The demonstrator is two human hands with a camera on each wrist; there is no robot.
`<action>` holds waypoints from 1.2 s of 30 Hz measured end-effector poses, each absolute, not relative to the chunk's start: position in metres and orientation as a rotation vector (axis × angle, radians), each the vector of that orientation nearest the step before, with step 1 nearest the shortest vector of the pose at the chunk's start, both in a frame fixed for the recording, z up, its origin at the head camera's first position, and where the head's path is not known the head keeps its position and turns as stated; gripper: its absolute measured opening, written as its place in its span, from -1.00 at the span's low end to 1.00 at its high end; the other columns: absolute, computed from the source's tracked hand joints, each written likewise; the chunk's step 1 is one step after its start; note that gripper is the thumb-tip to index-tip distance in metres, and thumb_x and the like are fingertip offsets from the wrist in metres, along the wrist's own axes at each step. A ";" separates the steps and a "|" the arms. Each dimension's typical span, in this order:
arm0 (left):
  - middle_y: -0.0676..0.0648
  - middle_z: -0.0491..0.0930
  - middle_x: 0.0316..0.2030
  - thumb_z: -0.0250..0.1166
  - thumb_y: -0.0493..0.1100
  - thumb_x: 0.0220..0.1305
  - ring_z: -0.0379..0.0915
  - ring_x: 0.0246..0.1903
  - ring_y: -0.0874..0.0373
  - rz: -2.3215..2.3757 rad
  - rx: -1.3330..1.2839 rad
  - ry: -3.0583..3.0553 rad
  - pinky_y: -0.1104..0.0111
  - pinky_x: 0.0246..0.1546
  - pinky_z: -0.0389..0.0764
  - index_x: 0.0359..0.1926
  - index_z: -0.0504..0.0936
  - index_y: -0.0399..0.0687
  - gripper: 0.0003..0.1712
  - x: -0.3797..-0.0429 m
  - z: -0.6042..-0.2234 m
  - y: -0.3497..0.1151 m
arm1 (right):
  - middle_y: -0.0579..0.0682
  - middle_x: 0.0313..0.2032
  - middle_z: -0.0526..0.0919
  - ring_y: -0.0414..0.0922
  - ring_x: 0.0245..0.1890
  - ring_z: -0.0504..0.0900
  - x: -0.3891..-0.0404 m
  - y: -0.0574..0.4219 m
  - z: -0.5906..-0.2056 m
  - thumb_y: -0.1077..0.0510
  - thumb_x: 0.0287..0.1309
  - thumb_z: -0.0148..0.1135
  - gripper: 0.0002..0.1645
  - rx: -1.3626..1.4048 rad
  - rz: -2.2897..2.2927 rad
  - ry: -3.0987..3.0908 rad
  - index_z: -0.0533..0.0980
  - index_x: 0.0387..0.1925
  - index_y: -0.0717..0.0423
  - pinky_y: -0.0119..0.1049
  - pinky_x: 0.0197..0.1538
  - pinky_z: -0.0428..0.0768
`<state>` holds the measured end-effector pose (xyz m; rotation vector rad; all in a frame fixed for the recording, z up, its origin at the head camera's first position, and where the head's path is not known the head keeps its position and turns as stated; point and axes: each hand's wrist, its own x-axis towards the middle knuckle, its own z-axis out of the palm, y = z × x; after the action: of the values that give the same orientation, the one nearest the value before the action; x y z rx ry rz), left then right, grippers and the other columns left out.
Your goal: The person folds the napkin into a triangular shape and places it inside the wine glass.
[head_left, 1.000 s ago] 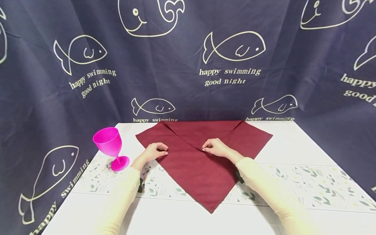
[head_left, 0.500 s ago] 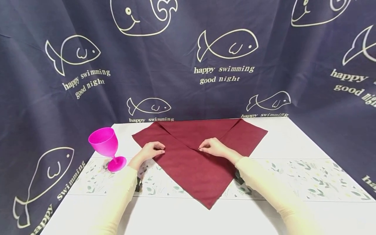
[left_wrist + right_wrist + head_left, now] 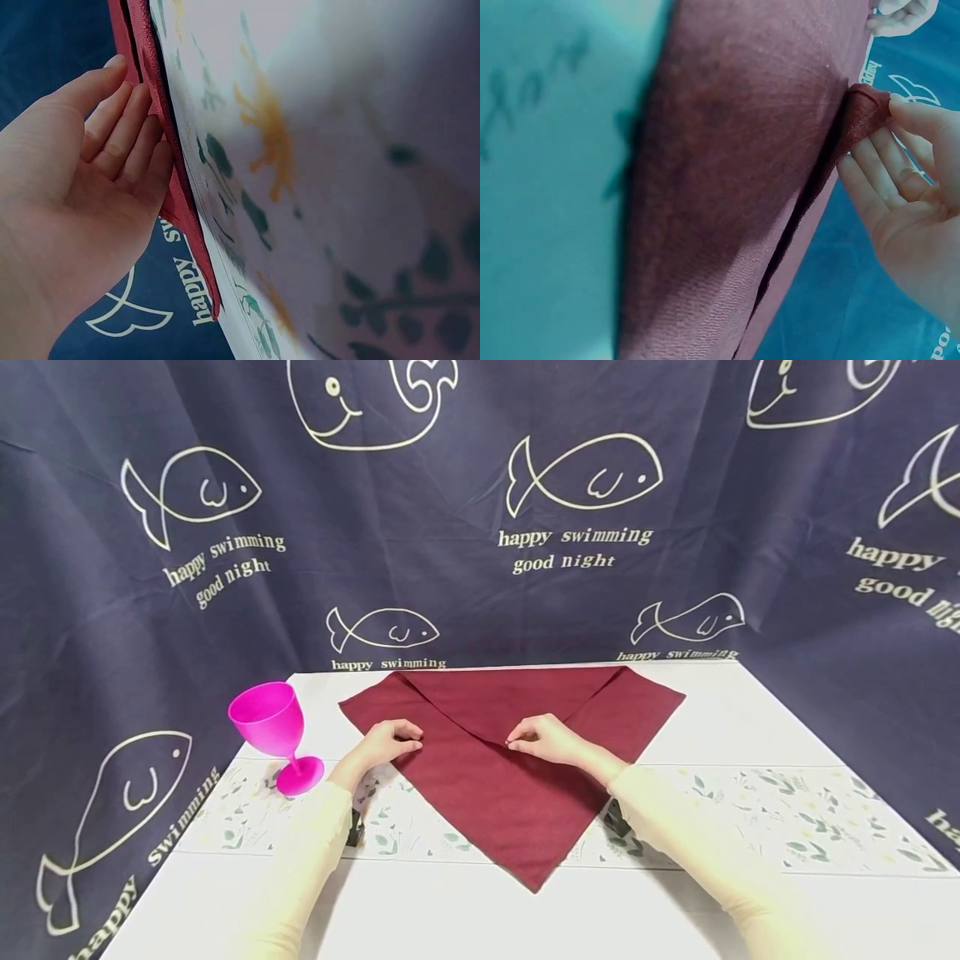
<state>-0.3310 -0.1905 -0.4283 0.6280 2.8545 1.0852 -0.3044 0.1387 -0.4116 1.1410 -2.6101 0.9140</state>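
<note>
A dark red cloth [image 3: 517, 827] lies on the table, one corner pointing towards me and its far part folded over into a triangular flap [image 3: 495, 697]. My right hand [image 3: 549, 739] pinches the tip of that flap between thumb and fingertips near the cloth's middle. In the right wrist view the pinched corner [image 3: 864, 116] stands lifted off the layer beneath. At the cloth's left edge is my left hand [image 3: 381, 745], fingers loosely bent, with nothing between them. The left wrist view shows its palm [image 3: 82, 187] beside the cloth's edge [image 3: 176, 165].
A bright pink goblet [image 3: 268, 720] stands upright left of my left hand. The white table [image 3: 750, 727] carries a band of leaf print [image 3: 795, 818] across it. Behind hangs a dark blue curtain [image 3: 465, 560] with fish drawings, also running along both sides.
The head view has shifted slightly, so everything sits a little further left than a second ago. Both hands keep their places on the cloth, the right still pinching the flap's tip.
</note>
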 end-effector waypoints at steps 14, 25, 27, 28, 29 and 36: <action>-0.11 0.69 -0.22 0.33 -0.20 0.14 0.58 -0.14 0.03 1.121 0.622 2.836 0.18 0.02 0.49 -0.17 0.66 -0.17 -0.78 -0.330 -0.429 -0.191 | -0.01 -0.39 0.71 -0.15 -0.35 0.66 -0.291 0.138 -0.406 0.25 0.04 0.33 -0.89 1.168 0.959 -2.605 0.67 -0.34 0.19 -0.33 -0.16 0.64; -0.11 0.69 -0.23 0.34 -0.21 0.13 0.59 -0.14 0.03 1.116 0.617 2.847 0.17 0.03 0.48 -0.17 0.66 -0.17 -0.78 -0.330 -0.427 -0.192 | -0.02 -0.40 0.72 -0.19 -0.36 0.67 -0.284 0.141 -0.404 0.26 0.04 0.32 -0.89 1.194 0.955 -2.595 0.68 -0.34 0.19 -0.33 -0.17 0.65; -0.12 0.69 -0.23 0.33 -0.21 0.14 0.58 -0.13 0.02 1.112 0.621 2.846 0.16 0.03 0.48 -0.17 0.66 -0.18 -0.78 -0.330 -0.427 -0.193 | -0.03 -0.39 0.73 -0.22 -0.35 0.67 -0.282 0.142 -0.404 0.24 0.04 0.33 -0.88 1.182 0.951 -2.614 0.69 -0.33 0.17 -0.36 -0.17 0.64; -0.12 0.69 -0.23 0.33 -0.21 0.14 0.58 -0.13 0.02 1.118 0.614 2.842 0.16 0.03 0.48 -0.17 0.66 -0.17 -0.78 -0.329 -0.427 -0.193 | -0.03 -0.39 0.73 -0.23 -0.35 0.67 -0.282 0.142 -0.404 0.24 0.04 0.33 -0.88 1.179 0.948 -2.623 0.69 -0.33 0.17 -0.37 -0.17 0.64; -0.12 0.69 -0.22 0.33 -0.21 0.14 0.58 -0.12 0.02 1.115 0.616 2.841 0.15 0.03 0.48 -0.17 0.66 -0.17 -0.78 -0.329 -0.427 -0.193 | -0.04 -0.39 0.73 -0.24 -0.35 0.67 -0.281 0.142 -0.405 0.23 0.04 0.33 -0.87 1.176 0.944 -2.632 0.69 -0.33 0.16 -0.39 -0.17 0.64; -0.11 0.69 -0.22 0.33 -0.21 0.14 0.57 -0.12 0.02 1.138 0.601 2.820 0.18 0.02 0.49 -0.16 0.66 -0.17 -0.77 -0.328 -0.425 -0.192 | -0.02 -0.39 0.73 -0.23 -0.36 0.67 -0.277 0.142 -0.403 0.23 0.04 0.33 -0.87 1.193 0.956 -2.614 0.69 -0.33 0.19 -0.37 -0.19 0.64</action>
<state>-0.3278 -0.1920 -0.4254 0.6011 2.8201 1.1376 -0.2768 0.1421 -0.4030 1.1932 -2.6144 0.9558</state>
